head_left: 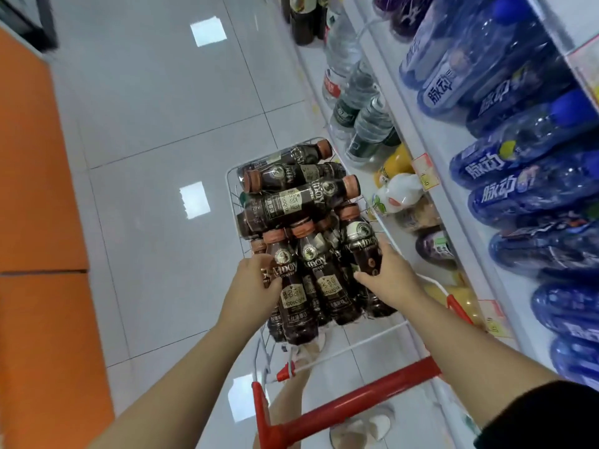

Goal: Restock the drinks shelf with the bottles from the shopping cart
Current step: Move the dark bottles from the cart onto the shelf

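Dark, glossy plastic fills the cart (230,176): a heap of coffee bottles (301,205) with coppery ribbed caps and black-and-cream labels, all inside a white wire basket. The far ones lie crosswise on top of the pile, and the near row points its caps away from us. We see the left hand (252,286) curled round the near-left bottle (290,286), fingers wrapped over its shoulder. The right hand (389,273) grips the near-right bottle (359,241), thumb across the label and fingers behind it (their tips are hidden). A smooth red handle bar (356,396) crosses near us, below both forearms.

Just right of the cart stands the white drinks shelf (408,105). Its upper tier holds rounded blue bottles (505,196) with white lettering. On the lower tier we find clear ridged water bottles (363,102) at the far end, then a yellow bottle (393,166) and a white bottle (398,192) close to the basket's far right corner. Shiny pale floor tiles (162,124) stretch left to a matte orange panel (29,189).
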`<state>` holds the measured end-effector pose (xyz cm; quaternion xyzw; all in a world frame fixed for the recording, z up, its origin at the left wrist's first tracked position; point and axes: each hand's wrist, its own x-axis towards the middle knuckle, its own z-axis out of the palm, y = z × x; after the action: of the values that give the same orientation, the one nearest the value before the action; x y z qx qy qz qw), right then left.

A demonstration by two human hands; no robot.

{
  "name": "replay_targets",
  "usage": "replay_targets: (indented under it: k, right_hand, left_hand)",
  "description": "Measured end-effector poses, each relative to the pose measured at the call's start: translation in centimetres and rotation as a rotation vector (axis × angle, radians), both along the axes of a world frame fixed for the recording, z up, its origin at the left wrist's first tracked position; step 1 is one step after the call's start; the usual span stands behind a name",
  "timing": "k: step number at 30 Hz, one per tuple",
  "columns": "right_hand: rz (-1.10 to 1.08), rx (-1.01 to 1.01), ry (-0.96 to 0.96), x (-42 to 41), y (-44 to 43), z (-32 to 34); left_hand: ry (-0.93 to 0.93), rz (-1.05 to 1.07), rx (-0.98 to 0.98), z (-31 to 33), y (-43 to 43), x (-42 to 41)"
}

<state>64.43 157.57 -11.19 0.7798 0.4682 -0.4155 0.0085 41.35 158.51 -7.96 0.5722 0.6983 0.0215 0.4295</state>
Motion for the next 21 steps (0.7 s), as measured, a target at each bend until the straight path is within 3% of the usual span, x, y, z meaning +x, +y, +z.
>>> replay_targets:
  k: [7,12,21]
  right_hand:
    - [0.012,0.028,0.011,0.6,-0.1,-1.2]
    - [0.001,0.044,0.028,0.7,-0.1,-1.2]
    - [-0.020,0.029,0.065,0.6,0.0,-0.7]
  left_hand:
    - [0.129,-0.122,0.414,-0.9,6.3,1.7]
    - [0.282,-0.392,0.321,-2.2,10.5,2.8]
    - [0.356,-0.532,0.239,-1.6,11.4,2.5]
